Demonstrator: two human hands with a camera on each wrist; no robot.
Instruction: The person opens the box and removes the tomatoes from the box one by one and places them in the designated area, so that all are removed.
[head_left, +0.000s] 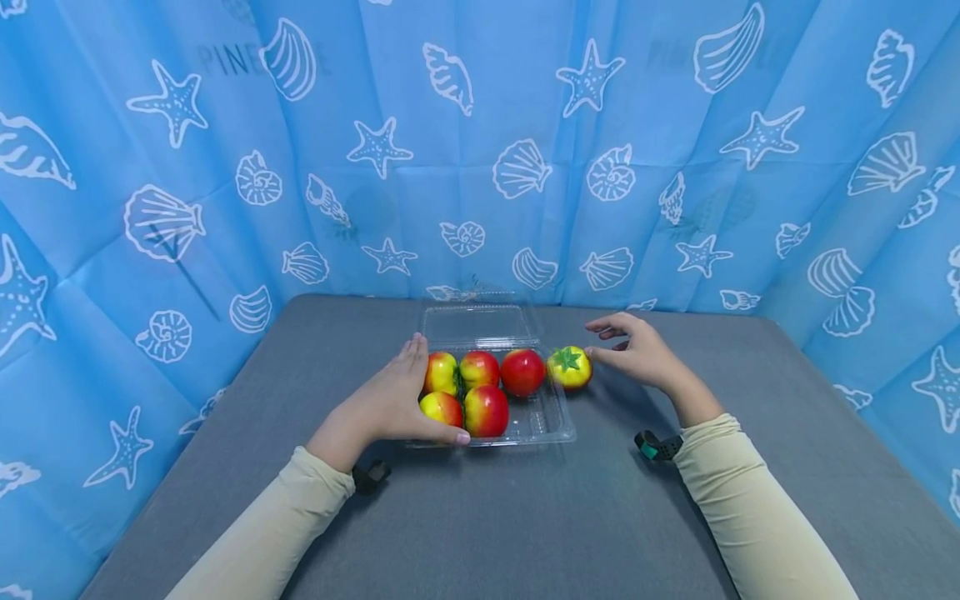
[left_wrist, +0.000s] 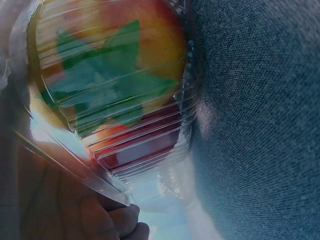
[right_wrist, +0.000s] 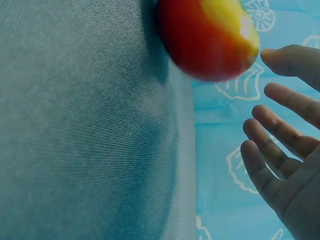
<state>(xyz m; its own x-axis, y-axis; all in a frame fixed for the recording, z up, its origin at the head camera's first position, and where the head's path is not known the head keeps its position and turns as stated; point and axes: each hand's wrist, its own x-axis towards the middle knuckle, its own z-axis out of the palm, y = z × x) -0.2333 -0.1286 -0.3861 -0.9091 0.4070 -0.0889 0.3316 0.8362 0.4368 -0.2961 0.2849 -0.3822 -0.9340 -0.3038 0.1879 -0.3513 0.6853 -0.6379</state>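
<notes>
where the loose fruit (head_left: 576,378) sits, its green leaves (head_left: 567,359) face upward.

High on the left of the blue curtain (head_left: 480,204) facing me, I can read the faint capitals PINE (head_left: 231,60) and, past a white shell drawing (head_left: 288,60), a closing E (head_left: 322,63). Farther right on it, I see another faint line of lettering (head_left: 666,54), too pale for me to read.
</notes>
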